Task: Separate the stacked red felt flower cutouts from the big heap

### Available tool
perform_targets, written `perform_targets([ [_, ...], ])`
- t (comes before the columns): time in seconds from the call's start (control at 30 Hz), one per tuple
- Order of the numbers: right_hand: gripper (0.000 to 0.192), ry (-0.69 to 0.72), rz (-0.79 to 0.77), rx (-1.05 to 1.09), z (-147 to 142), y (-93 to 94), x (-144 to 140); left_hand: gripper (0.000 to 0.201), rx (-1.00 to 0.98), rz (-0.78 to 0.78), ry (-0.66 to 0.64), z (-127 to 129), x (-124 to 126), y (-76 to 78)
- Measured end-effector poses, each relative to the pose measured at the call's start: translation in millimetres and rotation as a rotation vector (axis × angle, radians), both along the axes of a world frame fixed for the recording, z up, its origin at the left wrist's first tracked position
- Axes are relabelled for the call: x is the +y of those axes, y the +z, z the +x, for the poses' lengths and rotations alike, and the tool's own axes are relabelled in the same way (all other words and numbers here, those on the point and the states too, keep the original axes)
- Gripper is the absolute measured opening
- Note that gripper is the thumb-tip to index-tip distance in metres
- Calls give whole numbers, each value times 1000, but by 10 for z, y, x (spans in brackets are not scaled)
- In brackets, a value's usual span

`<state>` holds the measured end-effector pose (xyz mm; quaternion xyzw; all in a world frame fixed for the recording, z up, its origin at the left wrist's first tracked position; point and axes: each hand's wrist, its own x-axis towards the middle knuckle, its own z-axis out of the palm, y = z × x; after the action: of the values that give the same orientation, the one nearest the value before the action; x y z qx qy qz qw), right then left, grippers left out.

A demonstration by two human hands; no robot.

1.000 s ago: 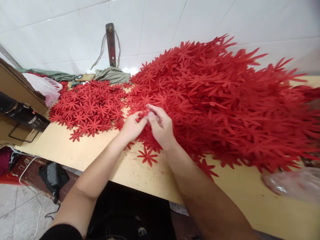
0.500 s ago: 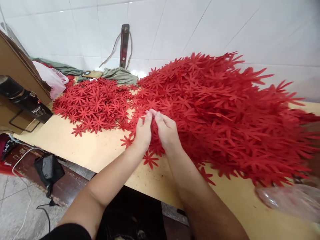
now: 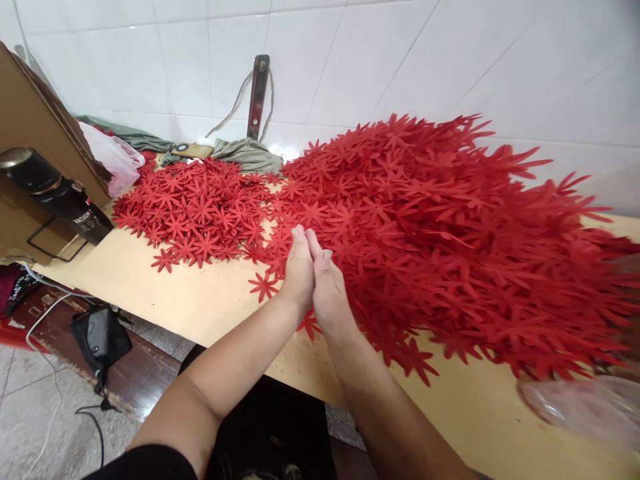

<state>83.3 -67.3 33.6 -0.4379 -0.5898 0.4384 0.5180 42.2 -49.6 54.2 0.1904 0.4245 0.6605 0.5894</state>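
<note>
At nine o'clock the black flask (image 3: 55, 198) is showing "VACUUM" on its label, the only readable writing. Your left hand (image 3: 299, 273) and right hand (image 3: 327, 293) are pressing together palm to palm at the near edge of the big red flower heap (image 3: 440, 233); whether they are pinching a cutout, I cannot tell. Careless tugging could be sliding the heap's loose edge toward six o'clock, off the table (image 3: 475, 407).

surface: tan table (image 3: 165, 293) | on it: red flower cutouts (image 3: 430, 233) heaped, smaller flat spread (image 3: 195, 210), green cloth (image 3: 247, 155)
</note>
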Motion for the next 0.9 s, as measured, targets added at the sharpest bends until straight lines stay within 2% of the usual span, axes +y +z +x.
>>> perform_targets([
  [0.13,79,-35,-71,32,54,71,31,52,53,-73,-53,50,-18,101],
  [0.23,79,-105,-121,72,117,106,167,53,150,-15,-102,123,-108,159],
  [0.37,68,-191,-189,151,153,138,345,52,193,76,-168,193,-229,199],
  [0.6,74,-222,34,52,145,276,371,54,73,209,-187,206,-215,177],
  [0.73,67,-212,72,64,149,280,414,57,66,232,-201,190,-228,185],
  [0.8,67,-225,39,75,161,240,476,57,66,205,-219,181,-260,188],
  [0.9,73,-257,-132,149,209,160,589,58,104,189,-273,191,-324,181],
])
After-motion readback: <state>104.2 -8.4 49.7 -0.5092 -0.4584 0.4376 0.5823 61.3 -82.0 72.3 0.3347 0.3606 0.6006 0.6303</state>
